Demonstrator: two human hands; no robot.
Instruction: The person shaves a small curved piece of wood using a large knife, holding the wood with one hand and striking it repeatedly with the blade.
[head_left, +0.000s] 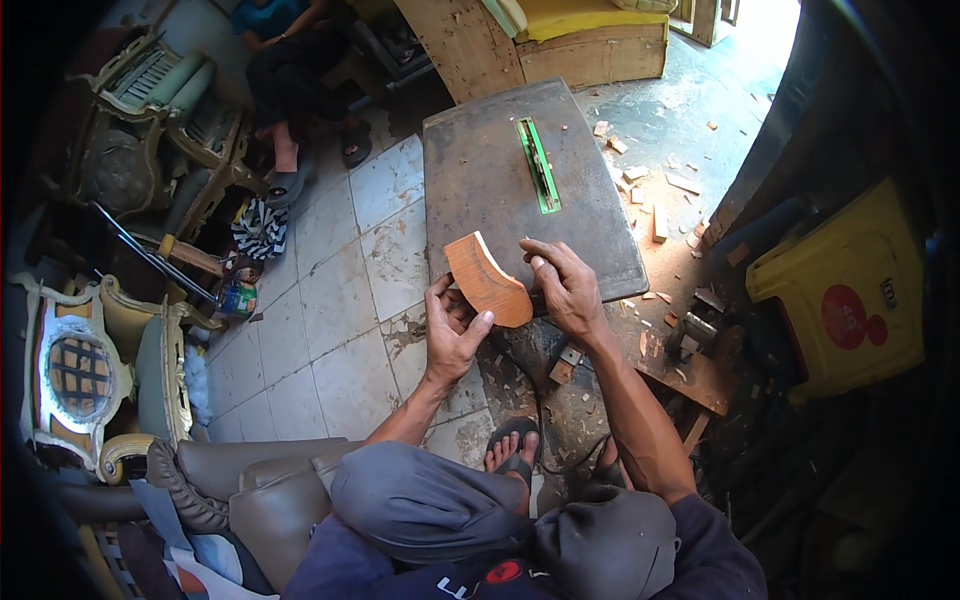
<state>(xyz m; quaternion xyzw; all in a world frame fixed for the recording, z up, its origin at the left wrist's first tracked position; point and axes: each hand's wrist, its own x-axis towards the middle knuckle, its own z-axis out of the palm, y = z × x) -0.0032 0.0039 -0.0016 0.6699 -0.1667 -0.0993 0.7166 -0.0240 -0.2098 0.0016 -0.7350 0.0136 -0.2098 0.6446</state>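
My left hand (455, 332) grips a curved piece of reddish-brown wood (487, 285) by its lower left side, thumb on the near face and fingers behind. One long edge of the wood is hollowed, and a dark curved line runs across its face. Close to the wood's right end is my right hand (565, 287), with its fingers curled in and the thumb against the index finger. Whatever they pinch is too small to make out. Both hands are at the near edge of a dark worktop (480, 150), which has a green slotted plate (538, 165) set into it.
Wood offcuts (660, 222) and shavings litter the floor to the right. A yellow plastic chair (840, 300) is beyond them. Carved chair frames (85, 350) crowd the left side. A seated person (285, 75) is at the far left. Wooden furniture (590, 50) stands behind the worktop.
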